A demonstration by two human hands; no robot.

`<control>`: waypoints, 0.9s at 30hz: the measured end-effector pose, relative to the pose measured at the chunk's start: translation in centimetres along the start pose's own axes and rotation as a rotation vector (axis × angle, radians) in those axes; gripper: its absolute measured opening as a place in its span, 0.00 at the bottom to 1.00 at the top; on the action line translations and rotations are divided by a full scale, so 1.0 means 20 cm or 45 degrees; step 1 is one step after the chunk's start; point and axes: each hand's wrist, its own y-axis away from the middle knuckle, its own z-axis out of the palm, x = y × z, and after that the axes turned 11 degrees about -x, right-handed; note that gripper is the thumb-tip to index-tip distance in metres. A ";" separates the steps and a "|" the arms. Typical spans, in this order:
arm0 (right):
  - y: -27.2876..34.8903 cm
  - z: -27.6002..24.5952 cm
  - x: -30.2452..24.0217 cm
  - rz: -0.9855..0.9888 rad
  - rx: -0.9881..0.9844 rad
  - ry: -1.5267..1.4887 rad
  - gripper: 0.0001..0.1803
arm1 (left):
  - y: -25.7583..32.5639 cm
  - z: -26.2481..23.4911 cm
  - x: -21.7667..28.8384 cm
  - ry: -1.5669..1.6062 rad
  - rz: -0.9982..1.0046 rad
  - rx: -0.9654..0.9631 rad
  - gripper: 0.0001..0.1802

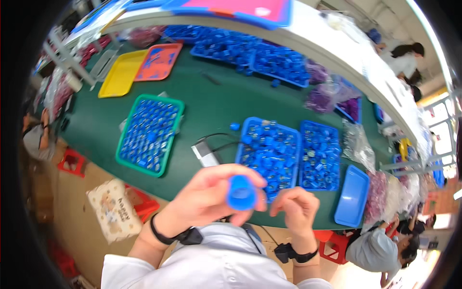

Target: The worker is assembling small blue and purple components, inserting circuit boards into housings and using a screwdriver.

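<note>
Within left hand (pixel 204 191): bright blue cylindrical piece (pixel 241 193), rounded, blurred

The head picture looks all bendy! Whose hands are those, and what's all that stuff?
There's no robot here, just one person's bare hands. A camera on that person's head looks down, and its very wide lens bends straight edges. The left hand holds a blurry blue tube-shaped piece. The right hand is curled beside it; I can't tell whether it holds anything. On the green table lie a green tray with rows of small pieces and a yellow tray.
</note>
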 end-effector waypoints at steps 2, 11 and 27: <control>0.00 -0.04 0.03 0.102 0.001 0.146 0.06 | 0.05 -0.12 -0.02 -0.050 0.046 -0.004 0.28; 0.21 -0.08 0.41 0.387 0.212 -0.027 0.08 | 0.40 -0.56 -0.16 -0.488 -0.138 0.965 0.13; 0.47 -0.99 0.42 0.542 1.168 0.253 0.12 | 0.17 -0.48 -0.28 -0.131 -0.547 0.487 0.15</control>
